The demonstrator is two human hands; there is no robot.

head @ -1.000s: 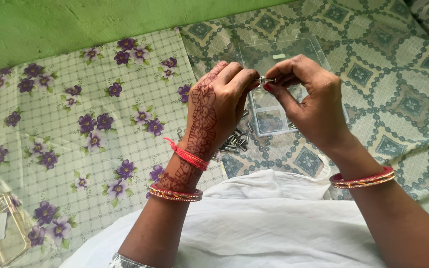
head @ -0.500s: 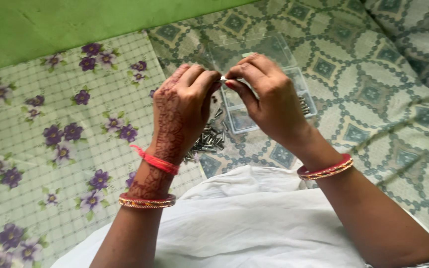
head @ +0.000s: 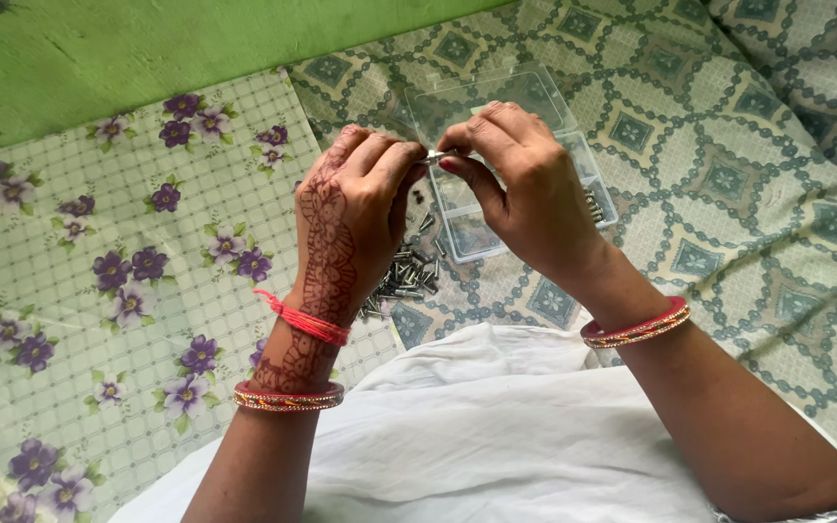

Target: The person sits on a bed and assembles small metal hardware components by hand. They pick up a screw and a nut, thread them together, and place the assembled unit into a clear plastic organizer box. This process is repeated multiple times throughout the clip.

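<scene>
My left hand (head: 353,215), patterned with henna, and my right hand (head: 525,184) meet fingertip to fingertip above the cloth. Between them they pinch a small silver metal piece (head: 435,155). Below the hands lies a loose pile of small metal parts (head: 404,276) on the patterned bedsheet. A clear plastic compartment box (head: 525,97) sits open just behind the hands, with a few metal parts in its right cell.
A floral plastic sheet (head: 118,281) covers the left side. A green wall (head: 147,48) runs along the top. The diamond-patterned bedsheet (head: 748,194) spreads to the right. White cloth (head: 496,436) on my lap fills the bottom.
The view shifted right over the last second, so the hands and box sit further left in frame. The hands stay pinched together on the small metal piece.
</scene>
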